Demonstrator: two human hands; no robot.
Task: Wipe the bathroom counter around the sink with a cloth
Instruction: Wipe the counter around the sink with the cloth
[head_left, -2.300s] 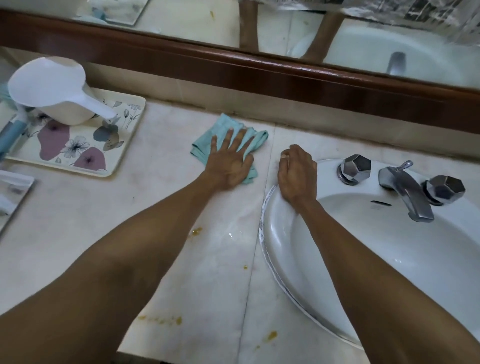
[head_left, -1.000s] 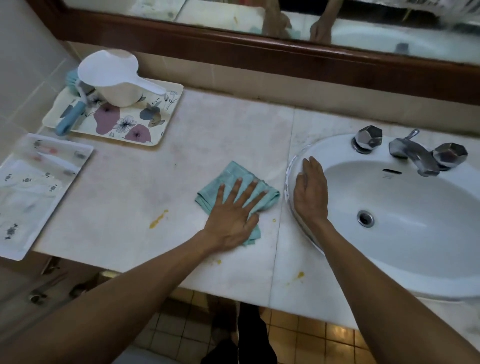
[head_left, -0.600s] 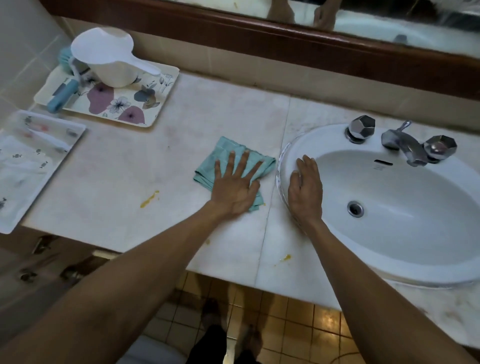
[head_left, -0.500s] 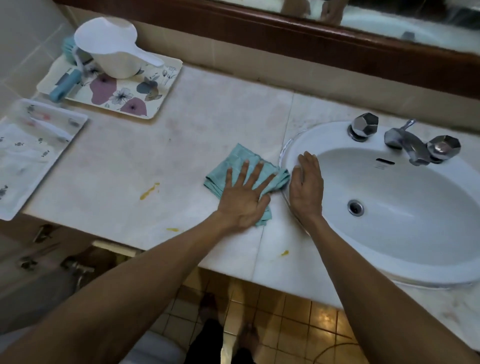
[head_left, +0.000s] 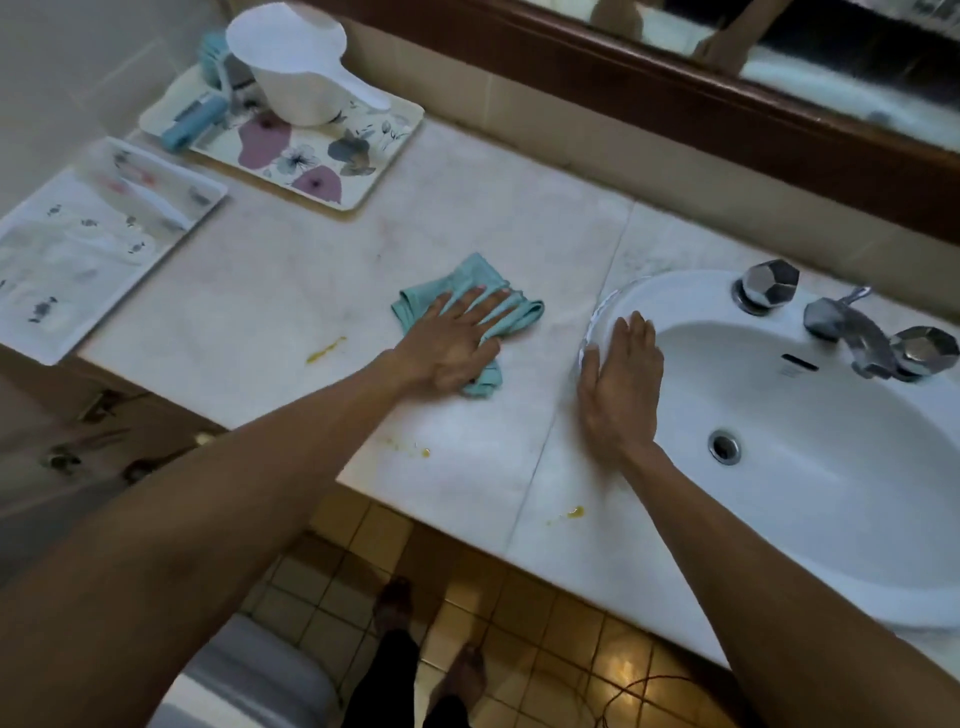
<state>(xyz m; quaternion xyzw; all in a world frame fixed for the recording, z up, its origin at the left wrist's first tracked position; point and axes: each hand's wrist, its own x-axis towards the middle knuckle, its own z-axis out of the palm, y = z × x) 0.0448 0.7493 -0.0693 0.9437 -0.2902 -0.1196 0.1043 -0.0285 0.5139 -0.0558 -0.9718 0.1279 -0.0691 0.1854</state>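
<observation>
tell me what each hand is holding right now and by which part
Nothing is gripped. The left hand lies flat, fingers spread, pressing the middle of the teal cloth onto the counter. The right hand rests flat on the sink rim.

Cloth (head_left: 511, 312) on counter (head_left: 291, 291), left of sink (head_left: 810, 415).

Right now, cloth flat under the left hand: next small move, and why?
Probably slide the left hand with the teal cloth left and toward the front edge, onto the yellow smear. It lies uncovered on the counter just left of the cloth. The right hand rests flat on the sink rim.
</observation>
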